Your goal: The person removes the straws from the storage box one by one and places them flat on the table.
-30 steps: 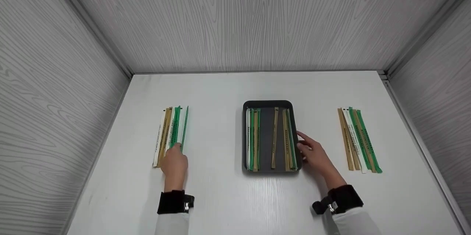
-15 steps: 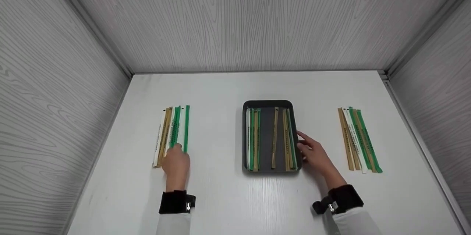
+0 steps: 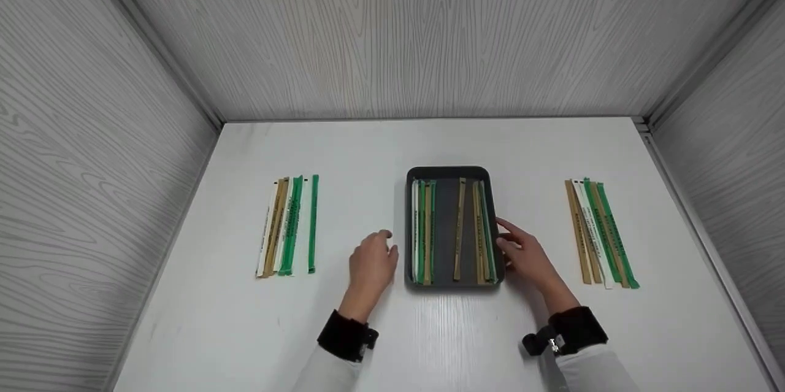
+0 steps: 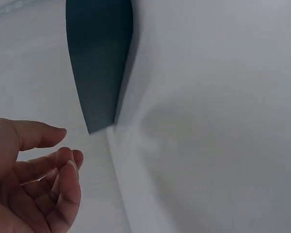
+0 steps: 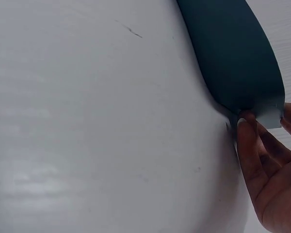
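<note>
Head view: our left hand [image 3: 373, 261], fingers loosely curled with thumb apart, is just beside the dark tray [image 3: 446, 226] — we grip its right edge with our right hand [image 3: 528, 263]. Inside lie thin sticks [image 3: 427, 232]; a left bunch [image 3: 292, 226] and a right bunch [image 3: 602, 231] flank it on our white table [image 3: 362, 153].

1. Around me the light is soft and greyish; I cannot tell exactly its source.
2. The smooth white table [image 3: 362, 146] carries a pale, streaky glare at its front middle, and soft shadows fall left of the pale grey cloth sleeves [image 3: 592, 370].
3. In the head view, lettering on the slim green, brown and white wrapped sticks [image 3: 294, 220] is too small for reading.
4. Both wrist views are dimmer; there the dark, rounded rectangular tray [image 3: 448, 172] shows bowed sides.
5. The left wrist view has a broad, blurred shadow.
</note>
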`<state>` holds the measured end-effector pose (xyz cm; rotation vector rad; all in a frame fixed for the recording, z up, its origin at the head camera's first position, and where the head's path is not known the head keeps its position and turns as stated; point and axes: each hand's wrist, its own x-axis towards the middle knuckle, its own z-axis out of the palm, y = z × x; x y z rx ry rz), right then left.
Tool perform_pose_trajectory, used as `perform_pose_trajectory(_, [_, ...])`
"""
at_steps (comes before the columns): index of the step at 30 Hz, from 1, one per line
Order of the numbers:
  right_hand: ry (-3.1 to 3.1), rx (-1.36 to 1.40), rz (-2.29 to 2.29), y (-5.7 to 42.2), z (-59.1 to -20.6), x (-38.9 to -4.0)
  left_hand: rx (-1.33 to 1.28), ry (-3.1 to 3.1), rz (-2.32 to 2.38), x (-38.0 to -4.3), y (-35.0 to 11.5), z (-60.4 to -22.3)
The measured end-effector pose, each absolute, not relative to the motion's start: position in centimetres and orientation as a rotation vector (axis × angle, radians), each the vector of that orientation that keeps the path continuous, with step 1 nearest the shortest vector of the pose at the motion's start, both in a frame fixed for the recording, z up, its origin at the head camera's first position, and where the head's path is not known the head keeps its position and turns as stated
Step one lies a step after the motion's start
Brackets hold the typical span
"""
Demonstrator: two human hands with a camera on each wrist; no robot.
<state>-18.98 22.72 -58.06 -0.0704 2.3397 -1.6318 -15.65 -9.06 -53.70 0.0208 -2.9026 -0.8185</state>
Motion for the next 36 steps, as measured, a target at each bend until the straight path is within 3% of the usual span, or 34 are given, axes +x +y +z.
perform_pose_trajectory(12, [2.359,-0.069,-1.614,22.8,-57.6,-18.8,-0.342,-2.948,-0.662,-15.9,-2.7,-54.9])
perform_pose_trajectory(36, [2.351,-0.068,-1.635,22.7,-58.1,-18.8,-0.389,-3.079,-0.580,-16.2,-1.7,-56.2])
